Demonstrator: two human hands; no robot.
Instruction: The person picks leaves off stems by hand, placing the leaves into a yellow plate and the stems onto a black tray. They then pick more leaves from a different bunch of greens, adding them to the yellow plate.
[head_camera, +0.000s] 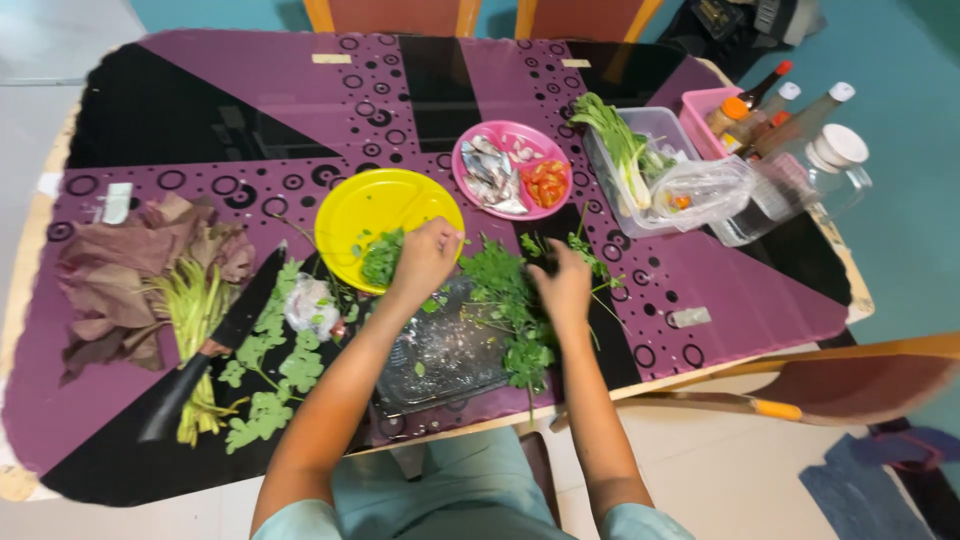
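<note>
Left hand (425, 258) fingers pinched shut on plucked green leaves (383, 257) at the round yellow plastic plate (385, 208), frame centre. Right hand (563, 285) closed on leafy green sprigs (505, 290) just right; best strip leaves gently, stems apart.

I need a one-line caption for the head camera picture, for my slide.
Left hand drops picked leaves on a yellow plate while right hand holds leafy stems.

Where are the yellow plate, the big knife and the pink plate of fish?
yellow plate (372, 205), head view, bare middle.
knife (245, 310), head view, dark blade.
pink plate (525, 135), head view, upper rim.
</note>
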